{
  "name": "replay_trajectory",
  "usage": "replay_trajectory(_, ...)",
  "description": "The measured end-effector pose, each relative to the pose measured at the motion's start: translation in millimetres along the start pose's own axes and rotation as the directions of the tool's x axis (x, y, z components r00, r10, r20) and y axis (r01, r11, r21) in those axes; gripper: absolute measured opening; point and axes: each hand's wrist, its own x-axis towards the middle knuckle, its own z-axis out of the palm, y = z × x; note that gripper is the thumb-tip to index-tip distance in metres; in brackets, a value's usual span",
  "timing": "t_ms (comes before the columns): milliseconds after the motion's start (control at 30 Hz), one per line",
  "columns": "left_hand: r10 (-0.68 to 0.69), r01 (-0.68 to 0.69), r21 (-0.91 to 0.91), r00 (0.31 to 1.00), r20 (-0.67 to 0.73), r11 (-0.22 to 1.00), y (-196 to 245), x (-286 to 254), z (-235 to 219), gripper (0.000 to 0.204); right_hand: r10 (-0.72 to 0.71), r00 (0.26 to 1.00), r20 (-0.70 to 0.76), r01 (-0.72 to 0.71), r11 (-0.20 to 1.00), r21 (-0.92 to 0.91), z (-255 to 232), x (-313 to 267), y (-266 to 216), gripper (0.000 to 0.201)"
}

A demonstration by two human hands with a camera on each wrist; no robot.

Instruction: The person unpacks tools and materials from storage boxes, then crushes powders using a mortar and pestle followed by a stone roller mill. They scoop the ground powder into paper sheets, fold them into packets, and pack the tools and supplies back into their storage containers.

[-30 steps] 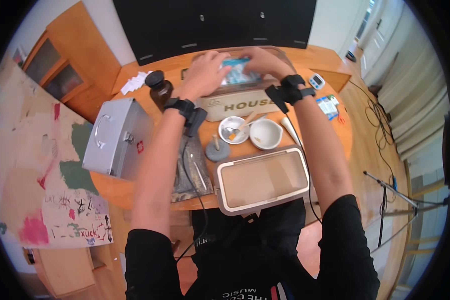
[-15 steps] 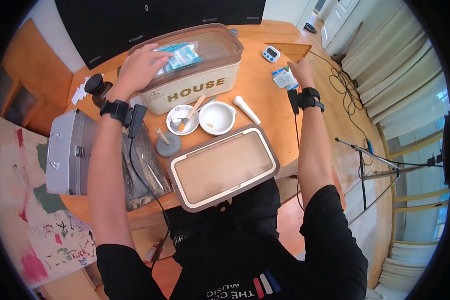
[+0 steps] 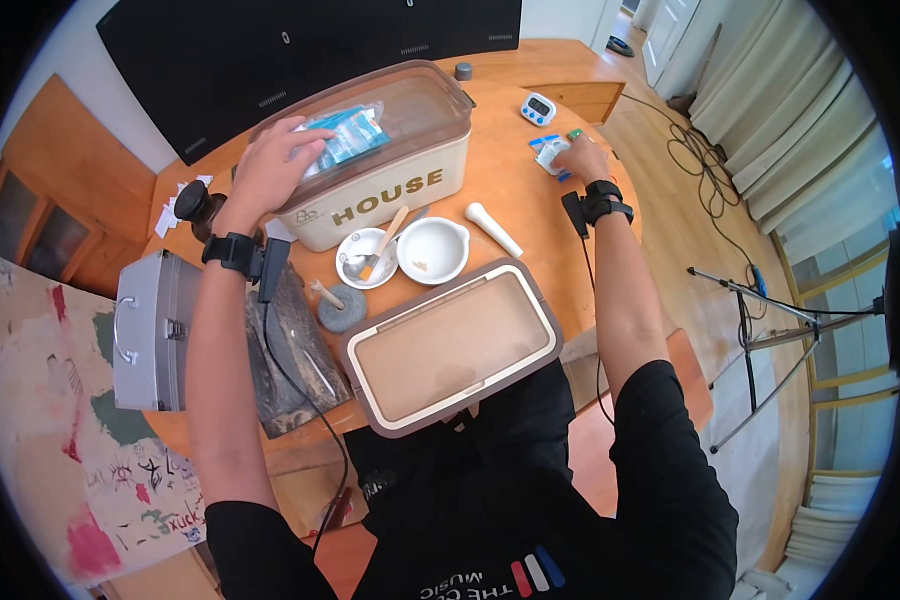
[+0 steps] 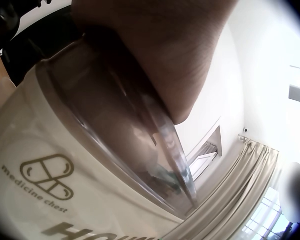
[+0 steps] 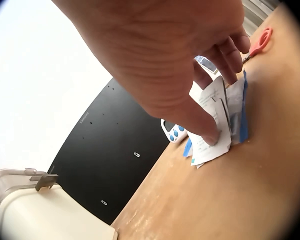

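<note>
My left hand (image 3: 273,165) rests at the left end of the cream medicine chest (image 3: 390,205), lettered HOUSE. Its fingers lie loosely over blue-and-white packets (image 3: 355,138) in the translucent brown top. In the left wrist view, the forearm side of the hand hides the packets. Out to the right, my right hand (image 3: 584,160) pinches small flat packets; its thumb presses on a white printed packet (image 5: 212,147) with the fingers curled behind. Blue-edged clear wrapping (image 5: 237,107) lies against them on the table. Red-handled scissors (image 5: 262,42) lie just beyond the fingertips.
A white timer (image 3: 538,109) stands behind the right hand. Ahead are a mortar (image 3: 433,250), a pestle (image 3: 493,230) and a dish (image 3: 355,272) with a spoon and brush. A brown-rimmed lid (image 3: 450,350) lies at the front edge. Left stand a silver case (image 3: 155,330) and a dark bottle (image 3: 195,203).
My right hand has left the chest's top and moved right to the packets by the timer, its fingers now closed on them. The left hand stays on the chest. The head view has turned right.
</note>
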Motion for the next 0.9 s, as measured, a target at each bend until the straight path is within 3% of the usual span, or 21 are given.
replay_trajectory(133, -0.024, 0.023, 0.018, 0.999, 0.038, 1.000, 6, -2, -5, 0.033, 0.001, 0.994, 0.105, -0.019, 0.985, 0.172, 17, 27, 15, 0.058)
replay_trajectory(200, -0.022, 0.022, 0.029, 0.999, 0.027, 0.999, 5, -2, -6, 0.032, 0.013, 0.931, 0.365, -0.095, 0.974, 0.206, 18, 36, 16, 0.061)
replay_trajectory(233, -0.017, 0.016, 0.037, 1.000, 0.024, 0.999, 4, -2, -5, 0.032, 0.008, 0.931, 0.364, -0.087, 0.976, 0.202, 15, 33, 13, 0.061)
replay_trajectory(333, -0.005, 0.005, 0.026, 1.000, -0.011, 1.000, 4, -3, -4, 0.031, -0.151, 0.967, 0.203, 0.126, 0.983, 0.132, 10, 12, 7, 0.053)
replay_trajectory(467, -0.005, 0.006, 0.047, 1.000, -0.025, 0.999, 1, -3, -1, 0.031, -0.201, 0.973, 0.112, 0.179, 0.967, 0.181, 2, -13, 0, 0.046)
replay_trajectory(500, -0.007, 0.007, 0.041, 1.000, -0.015, 0.999, 1, -4, 0, 0.032, -0.267, 0.964, 0.020, 0.254, 0.937, 0.241, 2, -17, -1, 0.044)
replay_trajectory(533, -0.009, 0.009, 0.037, 1.000, -0.009, 0.999, 1, -3, -1, 0.032, -0.326, 0.942, -0.078, 0.334, 0.896, 0.294, 2, -18, -2, 0.042)
replay_trajectory(567, -0.015, 0.015, 0.038, 1.000, -0.014, 0.999, -1, -1, 1, 0.032, -0.334, 0.939, -0.078, 0.342, 0.893, 0.293, -5, -24, -5, 0.042)
replay_trajectory(633, 0.039, -0.036, 0.102, 0.999, -0.028, 0.994, -7, 0, 5, 0.032, -0.426, 0.854, -0.298, 0.508, 0.807, 0.301, -16, -31, -18, 0.042)
replay_trajectory(700, 0.011, -0.009, 0.117, 1.000, -0.015, 0.993, -5, -2, 0, 0.031, -0.457, 0.788, -0.411, 0.605, 0.696, 0.386, -12, -5, -22, 0.041)
replay_trajectory(733, 0.023, -0.022, 0.102, 1.000, -0.012, 0.995, -4, -1, 1, 0.031, -0.467, 0.786, -0.405, 0.612, 0.678, 0.407, -17, -13, -45, 0.041)
replay_trajectory(800, 0.040, -0.039, 0.092, 0.999, -0.002, 0.995, -3, -2, -1, 0.031, -0.467, 0.819, -0.335, 0.564, 0.546, 0.619, -75, -46, -96, 0.042)
replay_trajectory(900, 0.022, -0.024, 0.097, 1.000, 0.021, 0.995, 2, -1, -2, 0.031, -0.594, 0.790, -0.149, 0.524, 0.529, 0.667, -109, -65, -162, 0.047)
